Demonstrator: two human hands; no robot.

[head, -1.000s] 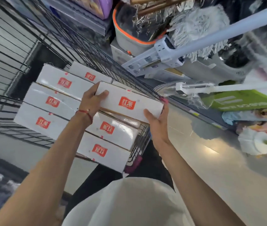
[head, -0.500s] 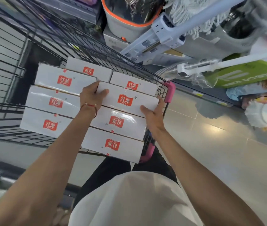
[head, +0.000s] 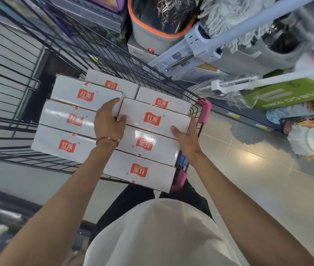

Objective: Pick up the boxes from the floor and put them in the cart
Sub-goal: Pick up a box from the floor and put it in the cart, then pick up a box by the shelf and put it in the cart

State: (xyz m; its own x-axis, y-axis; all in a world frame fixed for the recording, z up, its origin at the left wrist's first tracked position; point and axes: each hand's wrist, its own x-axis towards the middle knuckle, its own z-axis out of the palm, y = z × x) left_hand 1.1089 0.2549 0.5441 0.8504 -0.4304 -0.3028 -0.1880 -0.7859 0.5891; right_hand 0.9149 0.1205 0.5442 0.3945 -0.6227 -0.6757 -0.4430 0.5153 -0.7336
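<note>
Clamping the box (head: 154, 120) at both short ends, my left grip (head: 108, 121) and right grip (head: 185, 139) hold it level to seat flush among stacked boxes (head: 68, 144) in the cart (head: 203, 110).

Both your bare arms reach forward and down, forearms angling in toward each other. Your left hand (head: 109, 120) grips the left end of the white box (head: 152, 118), thumb on its top; a red thread (head: 107, 139) circles that wrist. Your right hand (head: 185, 139) clasps the right end, thumb on top.
</note>
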